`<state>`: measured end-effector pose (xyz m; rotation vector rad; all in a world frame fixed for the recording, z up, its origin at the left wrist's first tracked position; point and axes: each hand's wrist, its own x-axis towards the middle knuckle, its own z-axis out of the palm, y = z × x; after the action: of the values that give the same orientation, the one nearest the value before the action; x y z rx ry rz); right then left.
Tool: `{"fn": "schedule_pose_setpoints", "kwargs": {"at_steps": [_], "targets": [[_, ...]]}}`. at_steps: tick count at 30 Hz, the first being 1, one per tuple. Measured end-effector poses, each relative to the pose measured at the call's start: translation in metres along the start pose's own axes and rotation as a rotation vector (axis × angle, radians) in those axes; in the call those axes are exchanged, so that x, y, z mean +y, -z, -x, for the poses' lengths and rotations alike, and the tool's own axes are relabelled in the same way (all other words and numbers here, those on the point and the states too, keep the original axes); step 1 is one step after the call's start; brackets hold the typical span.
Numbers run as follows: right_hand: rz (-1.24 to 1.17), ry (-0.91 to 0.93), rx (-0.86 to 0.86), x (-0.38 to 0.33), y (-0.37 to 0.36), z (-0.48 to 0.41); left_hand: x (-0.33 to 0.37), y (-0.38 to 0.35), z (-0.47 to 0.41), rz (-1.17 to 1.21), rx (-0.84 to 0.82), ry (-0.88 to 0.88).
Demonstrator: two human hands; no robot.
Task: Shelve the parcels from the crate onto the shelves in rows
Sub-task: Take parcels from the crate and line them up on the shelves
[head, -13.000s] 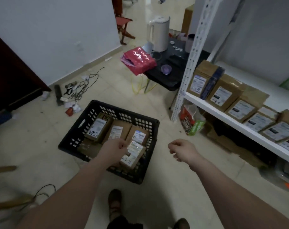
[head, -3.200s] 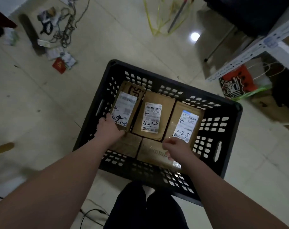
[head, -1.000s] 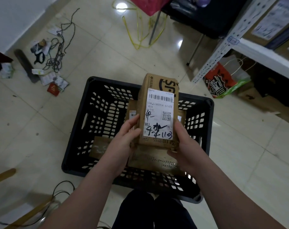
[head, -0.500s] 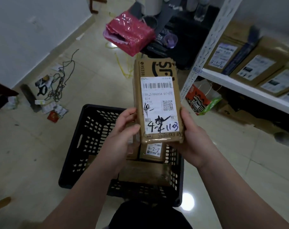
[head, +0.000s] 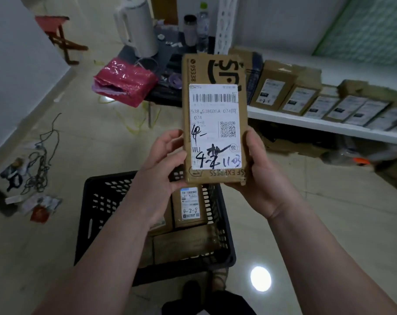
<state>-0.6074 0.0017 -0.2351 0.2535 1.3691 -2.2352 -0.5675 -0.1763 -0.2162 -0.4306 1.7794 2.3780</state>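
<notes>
I hold a brown cardboard parcel upright in front of me, its white shipping label with handwritten numbers facing me. My left hand grips its lower left edge and my right hand grips its lower right edge. Below it on the floor stands the black plastic crate, with a labelled parcel and other brown parcels inside. To the right, the white shelf carries a row of brown labelled parcels leaning side by side.
A perforated white shelf upright stands behind the held parcel. A dark low table holds a white kettle, bottles and a pink bag. Cables and scraps litter the floor at left. My feet show below the crate.
I lifted the parcel out of the crate with both hands and raised it higher. My view tilted up, bringing the shelf row and the table into sight.
</notes>
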Motion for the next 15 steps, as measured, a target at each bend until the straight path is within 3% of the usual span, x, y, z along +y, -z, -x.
{"fn": "schedule_pose_setpoints", "kwargs": {"at_steps": [5,12,15], "targets": [[0.07,0.07,0.202,-0.01,0.001,0.037,0.007,-0.017,0.017,-0.11,-0.098,-0.033],[0.248,0.082,0.414,-0.021,0.018,0.08,0.015,-0.056,0.03,-0.429,-0.344,0.138],[0.276,0.128,0.513,-0.027,0.025,0.093,0.025,-0.077,0.032,-0.555,-0.404,0.118]]}}
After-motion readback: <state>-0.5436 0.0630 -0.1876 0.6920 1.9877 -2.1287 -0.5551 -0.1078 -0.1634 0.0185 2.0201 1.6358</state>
